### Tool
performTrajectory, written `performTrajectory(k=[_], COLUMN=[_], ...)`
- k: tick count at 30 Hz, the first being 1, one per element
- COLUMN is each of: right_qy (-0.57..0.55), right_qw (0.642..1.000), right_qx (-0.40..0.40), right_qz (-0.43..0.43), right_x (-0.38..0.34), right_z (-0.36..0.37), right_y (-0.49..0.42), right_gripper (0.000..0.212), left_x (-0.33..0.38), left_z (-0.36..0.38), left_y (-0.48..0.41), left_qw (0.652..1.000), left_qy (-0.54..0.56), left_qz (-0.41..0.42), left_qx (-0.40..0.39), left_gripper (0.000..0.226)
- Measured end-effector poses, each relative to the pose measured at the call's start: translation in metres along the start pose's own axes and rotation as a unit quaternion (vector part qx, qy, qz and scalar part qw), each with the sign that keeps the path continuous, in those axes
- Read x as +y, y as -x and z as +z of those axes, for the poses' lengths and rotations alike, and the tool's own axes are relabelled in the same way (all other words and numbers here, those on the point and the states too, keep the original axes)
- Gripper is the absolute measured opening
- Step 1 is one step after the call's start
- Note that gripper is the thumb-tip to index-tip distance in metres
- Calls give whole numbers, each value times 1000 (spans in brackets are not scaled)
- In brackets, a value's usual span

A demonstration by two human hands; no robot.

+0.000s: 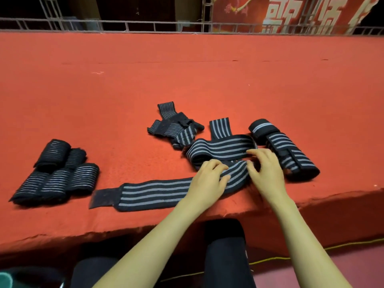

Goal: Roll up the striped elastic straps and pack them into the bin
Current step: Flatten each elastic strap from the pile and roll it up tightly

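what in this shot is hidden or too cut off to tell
Head view:
- Bin: none visible; a teal object at the bottom-left corner is cut off by the frame edge.
- Long strap: its right end is covered by the left hand and right hand.
- Tangled pile: straps overlap, so their number is unclear.
- Banner lettering: cut off by the top edge.
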State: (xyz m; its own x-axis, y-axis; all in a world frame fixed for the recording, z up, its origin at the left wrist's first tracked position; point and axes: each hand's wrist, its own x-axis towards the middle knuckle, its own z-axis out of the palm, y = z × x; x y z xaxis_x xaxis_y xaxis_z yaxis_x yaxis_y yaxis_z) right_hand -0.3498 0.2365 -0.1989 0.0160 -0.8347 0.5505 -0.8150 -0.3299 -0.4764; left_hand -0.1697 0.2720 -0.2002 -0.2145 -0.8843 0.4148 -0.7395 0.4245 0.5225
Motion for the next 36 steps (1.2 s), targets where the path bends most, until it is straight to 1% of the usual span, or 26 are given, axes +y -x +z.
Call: performTrajectory(k=[1, 2, 4, 6, 8, 10, 12, 14, 15, 18, 20, 21, 23, 25, 26, 27, 28, 29, 30, 31, 32, 33, 34, 35, 36], right_qy=[14, 33, 82, 116, 120, 120, 117, 127, 136, 163, 182, 192, 227, 267, 263, 236, 192, 144, 110, 99, 102, 104, 99, 88, 73], right_qw=[999, 998, 989, 976, 973, 975, 978, 979, 979, 982, 983, 981, 974, 963, 964, 970, 977, 982, 981, 977, 971, 965, 959, 951, 943], right_qx=[27, 28, -34, -99, -129, -130, -97, -61, -53, -37, -7, 5, -2, -34, -45, -52, -76, -110, -153, -190, -216, -238, -262, -293, -324], right_qz=[25, 56, 120, 155, 149, 137, 141, 150, 144, 83, 35, 21, 23, 21, 4, -29, -52, -55, -36, -10, 6, 19, 30, 34, 31], right_x=[3, 7, 14, 17, 18, 18, 23, 28, 31, 32, 34, 36, 39, 36, 32, 27, 19, 10, 4, 4, 6, 11, 18, 24, 28], right_z=[-3, -5, -12, -18, -20, -22, -25, -27, -26, -16, -9, -5, 3, 12, 17, 21, 22, 20, 18, 16, 13, 11, 10, 9, 8], right_y=[-5, -12, -28, -43, -54, -65, -79, -94, -102, -119, -130, -135, -143, -142, -139, -132, -123, -110, -96, -83, -71, -61, -53, -46, -42], right_gripper=[27, 29, 36, 32, 22, 20, 21, 23, 24, 24, 24, 24, 24, 33, 40, 41, 37, 28, 20, 17, 16, 16, 18, 20, 24], left_x=[6, 11, 17, 19, 21, 19, 14, 7, 6, 10, 14, 16, 14, 13, 16, 19, 19, 17, 13, 9, 3, -3, -10, -17, -23], left_z=[8, 15, 28, 40, 47, 51, 56, 61, 61, 54, 49, 47, 46, 46, 44, 41, 40, 38, 32, 25, 19, 12, 6, 1, -1], left_y=[-8, -14, -25, -32, -35, -34, -29, -25, -24, -23, -21, -19, -14, -11, -11, -12, -13, -14, -15, -17, -20, -24, -30, -37, -44], left_qw=[1000, 1000, 998, 993, 992, 995, 995, 990, 989, 991, 990, 988, 987, 988, 990, 991, 990, 987, 986, 987, 991, 994, 995, 994, 989], left_qy=[-4, -7, -17, -42, -57, -53, -52, -47, -43, -19, -7, -8, -5, -7, -20, -35, -42, -40, -20, 7, 29, 33, 15, -8, -27], left_qz=[2, 5, 9, 20, 27, 36, 69, 102, 109, 121, 143, 153, 161, 151, 138, 119, 95, 70, 50, 37, 31, 27, 17, 0, -19], left_qx=[-8, -20, -66, -104, -107, -72, -58, -85, -87, -47, -13, -10, -8, -9, -22, -54, -96, -139, -160, -154, -127, -100, -92, -108, -146], left_gripper=[35, 37, 44, 50, 46, 32, 26, 24, 24, 24, 27, 27, 25, 26, 27, 27, 27, 28, 29, 28, 26, 24, 24, 25, 27])
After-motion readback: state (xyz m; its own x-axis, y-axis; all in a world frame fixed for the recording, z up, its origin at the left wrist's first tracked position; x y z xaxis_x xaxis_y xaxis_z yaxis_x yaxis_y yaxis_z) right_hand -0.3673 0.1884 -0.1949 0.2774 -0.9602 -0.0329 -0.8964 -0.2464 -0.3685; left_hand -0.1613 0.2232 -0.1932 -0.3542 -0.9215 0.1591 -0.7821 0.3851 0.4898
